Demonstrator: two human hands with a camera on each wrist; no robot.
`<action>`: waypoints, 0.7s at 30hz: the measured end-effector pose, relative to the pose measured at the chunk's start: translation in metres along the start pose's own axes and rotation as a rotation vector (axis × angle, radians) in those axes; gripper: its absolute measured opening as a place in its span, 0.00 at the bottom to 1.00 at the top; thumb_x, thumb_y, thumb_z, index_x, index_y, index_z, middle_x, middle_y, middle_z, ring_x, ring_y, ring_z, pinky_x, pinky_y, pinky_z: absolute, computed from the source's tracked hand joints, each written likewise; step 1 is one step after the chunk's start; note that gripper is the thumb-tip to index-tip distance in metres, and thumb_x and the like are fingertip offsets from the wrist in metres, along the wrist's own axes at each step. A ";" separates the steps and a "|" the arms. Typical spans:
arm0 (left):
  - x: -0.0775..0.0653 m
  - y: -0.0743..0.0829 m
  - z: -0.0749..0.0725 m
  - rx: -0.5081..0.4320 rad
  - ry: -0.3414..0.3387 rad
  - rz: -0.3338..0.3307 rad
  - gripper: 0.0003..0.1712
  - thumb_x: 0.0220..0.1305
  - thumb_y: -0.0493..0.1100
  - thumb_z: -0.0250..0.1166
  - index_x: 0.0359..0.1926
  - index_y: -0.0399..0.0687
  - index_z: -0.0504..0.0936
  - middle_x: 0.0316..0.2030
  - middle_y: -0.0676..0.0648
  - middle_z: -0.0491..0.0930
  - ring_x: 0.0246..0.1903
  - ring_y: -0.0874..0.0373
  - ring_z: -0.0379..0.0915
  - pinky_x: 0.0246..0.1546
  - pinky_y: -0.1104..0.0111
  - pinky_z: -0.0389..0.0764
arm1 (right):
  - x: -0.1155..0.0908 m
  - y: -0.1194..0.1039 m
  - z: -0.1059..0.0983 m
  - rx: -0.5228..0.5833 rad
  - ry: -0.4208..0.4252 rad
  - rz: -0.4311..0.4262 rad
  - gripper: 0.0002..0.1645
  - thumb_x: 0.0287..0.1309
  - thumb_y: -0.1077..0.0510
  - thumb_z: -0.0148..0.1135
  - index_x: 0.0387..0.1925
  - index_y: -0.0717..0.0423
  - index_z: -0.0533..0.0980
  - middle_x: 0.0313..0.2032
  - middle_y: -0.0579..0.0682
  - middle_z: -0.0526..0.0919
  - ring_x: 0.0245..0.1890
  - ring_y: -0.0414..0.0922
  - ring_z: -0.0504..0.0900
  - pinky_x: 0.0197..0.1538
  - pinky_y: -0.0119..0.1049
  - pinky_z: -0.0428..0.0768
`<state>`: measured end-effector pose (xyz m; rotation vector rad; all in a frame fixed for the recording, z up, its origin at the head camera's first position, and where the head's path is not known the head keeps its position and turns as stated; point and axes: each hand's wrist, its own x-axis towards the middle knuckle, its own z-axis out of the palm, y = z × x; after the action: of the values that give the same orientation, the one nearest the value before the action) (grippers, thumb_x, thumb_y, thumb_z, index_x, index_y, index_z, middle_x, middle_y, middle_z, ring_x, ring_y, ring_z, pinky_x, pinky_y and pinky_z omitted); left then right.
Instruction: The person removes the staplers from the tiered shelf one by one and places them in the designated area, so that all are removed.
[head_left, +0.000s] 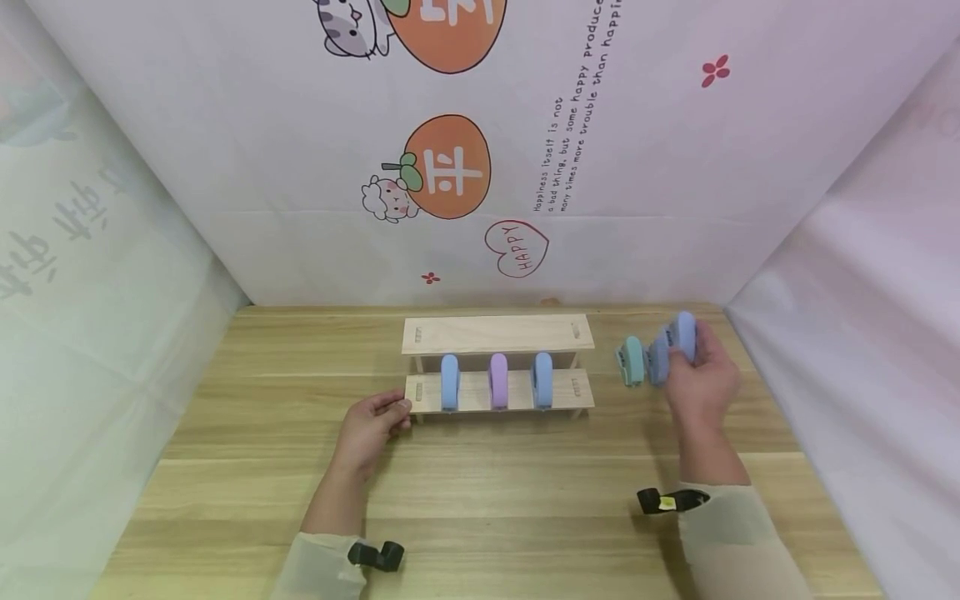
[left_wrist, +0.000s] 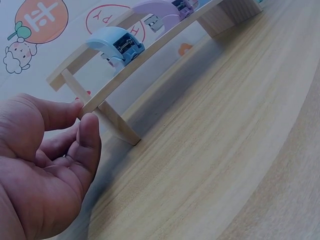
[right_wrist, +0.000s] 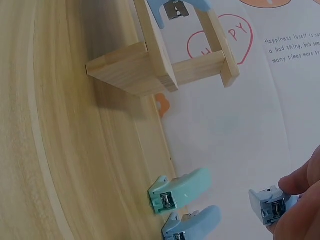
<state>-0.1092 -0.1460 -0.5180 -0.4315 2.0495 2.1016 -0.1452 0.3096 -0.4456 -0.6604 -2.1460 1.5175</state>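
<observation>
In the head view, my right hand point(head_left: 701, 379) grips a blue mini stapler point(head_left: 681, 332) at the right; its metal front end shows in the right wrist view. Just left of it on the table stand another blue stapler point(head_left: 657, 360) and a green stapler point(head_left: 634, 361). With thumb and fingertips my left hand point(head_left: 372, 429) pinches the left end of a two-tier wooden rack point(left_wrist: 127, 67). Its lower tier carries a blue stapler point(head_left: 449, 383) at left, a purple stapler point(head_left: 498, 382) in the middle and a third one, blue point(head_left: 542, 381), toward the right.
The rack's upper tier point(head_left: 495, 334) runs behind the lower one, bare on top. Everything stands on a wood-grain table point(head_left: 510, 500). A printed white curtain point(head_left: 637, 250) hangs along the back, with more white cloth point(head_left: 862, 333) at the sides.
</observation>
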 end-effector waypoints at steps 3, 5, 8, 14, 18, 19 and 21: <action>0.000 0.000 0.000 -0.007 -0.001 0.000 0.22 0.72 0.37 0.67 0.63 0.32 0.79 0.48 0.39 0.83 0.41 0.54 0.83 0.44 0.69 0.88 | 0.002 0.000 -0.002 -0.011 0.005 0.005 0.35 0.69 0.66 0.57 0.76 0.52 0.66 0.73 0.52 0.68 0.74 0.44 0.65 0.74 0.34 0.66; 0.001 0.000 0.000 -0.008 0.000 0.000 0.22 0.72 0.37 0.67 0.62 0.32 0.79 0.48 0.39 0.83 0.41 0.54 0.82 0.44 0.69 0.88 | 0.004 0.001 -0.003 -0.009 0.005 0.007 0.35 0.69 0.66 0.57 0.76 0.52 0.67 0.73 0.52 0.68 0.73 0.44 0.66 0.74 0.34 0.66; 0.001 0.001 0.000 -0.007 -0.001 0.003 0.22 0.72 0.37 0.67 0.62 0.32 0.79 0.48 0.39 0.83 0.41 0.54 0.82 0.44 0.69 0.88 | 0.006 0.002 -0.005 -0.018 0.008 0.011 0.35 0.69 0.66 0.57 0.76 0.50 0.67 0.72 0.51 0.69 0.73 0.44 0.66 0.74 0.33 0.67; 0.002 0.000 -0.001 -0.014 -0.008 -0.003 0.22 0.71 0.36 0.68 0.62 0.32 0.79 0.49 0.38 0.83 0.42 0.54 0.82 0.44 0.69 0.88 | 0.010 0.008 -0.010 -0.014 0.007 0.062 0.36 0.70 0.66 0.57 0.76 0.45 0.66 0.73 0.49 0.67 0.74 0.43 0.65 0.75 0.33 0.65; 0.002 -0.001 -0.001 -0.015 -0.009 -0.003 0.22 0.71 0.36 0.67 0.62 0.32 0.79 0.50 0.38 0.83 0.42 0.54 0.82 0.44 0.69 0.88 | 0.011 0.012 -0.013 -0.015 -0.003 0.103 0.37 0.71 0.65 0.57 0.77 0.42 0.64 0.75 0.47 0.65 0.75 0.42 0.63 0.76 0.32 0.63; 0.002 -0.001 -0.001 -0.016 -0.009 -0.004 0.22 0.71 0.36 0.67 0.63 0.32 0.79 0.50 0.38 0.83 0.42 0.54 0.82 0.44 0.69 0.88 | 0.012 0.012 -0.014 -0.016 -0.006 0.112 0.38 0.71 0.65 0.57 0.78 0.42 0.63 0.75 0.47 0.64 0.75 0.42 0.62 0.76 0.32 0.63; 0.002 -0.001 -0.001 -0.013 -0.009 -0.001 0.22 0.71 0.37 0.68 0.63 0.32 0.78 0.50 0.38 0.83 0.41 0.54 0.82 0.44 0.69 0.88 | 0.013 0.015 -0.014 -0.012 -0.008 0.130 0.39 0.71 0.65 0.57 0.78 0.41 0.61 0.76 0.47 0.62 0.76 0.42 0.61 0.76 0.32 0.62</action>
<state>-0.1101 -0.1474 -0.5198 -0.4249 2.0317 2.1131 -0.1455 0.3326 -0.4541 -0.8137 -2.1572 1.5769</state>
